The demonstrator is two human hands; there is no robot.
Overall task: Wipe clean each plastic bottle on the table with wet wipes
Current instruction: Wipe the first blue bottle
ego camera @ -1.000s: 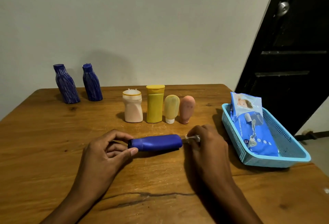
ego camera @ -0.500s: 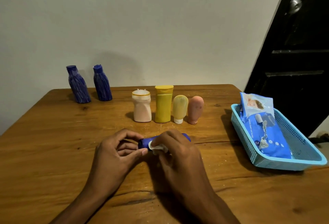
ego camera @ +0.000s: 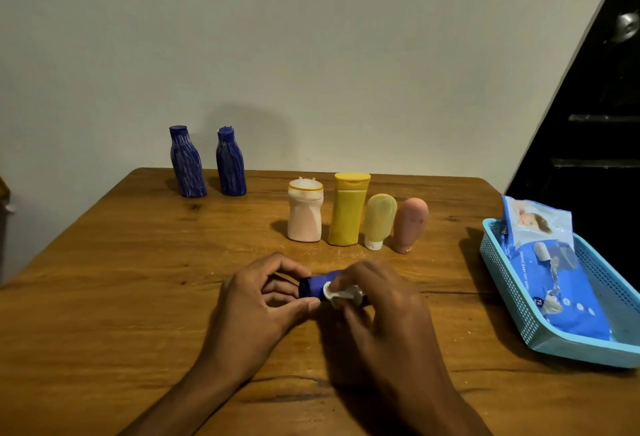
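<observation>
A blue plastic bottle (ego camera: 317,285) lies on its side on the wooden table (ego camera: 138,280), mostly covered by my hands. My left hand (ego camera: 258,300) pinches its cap end between thumb and fingers. My right hand (ego camera: 377,300) grips a crumpled white wet wipe (ego camera: 341,293) and presses it on the bottle's body. Behind stand a pale pink bottle (ego camera: 305,212), a yellow bottle (ego camera: 348,209), a pale yellow tube (ego camera: 378,219) and a pink tube (ego camera: 408,224). Two dark blue bottles (ego camera: 187,162) (ego camera: 230,160) stand at the back left.
A light blue plastic basket (ego camera: 512,300) sits at the table's right edge with a blue pack of wet wipes (ego camera: 554,273) in it. A pale wall rises behind the table, and a dark door (ego camera: 595,124) stands at the right.
My right hand moved the wipe from the bottle's right end leftward along the body, near the cap. My left hand kept its hold. The camera view shifted left.
</observation>
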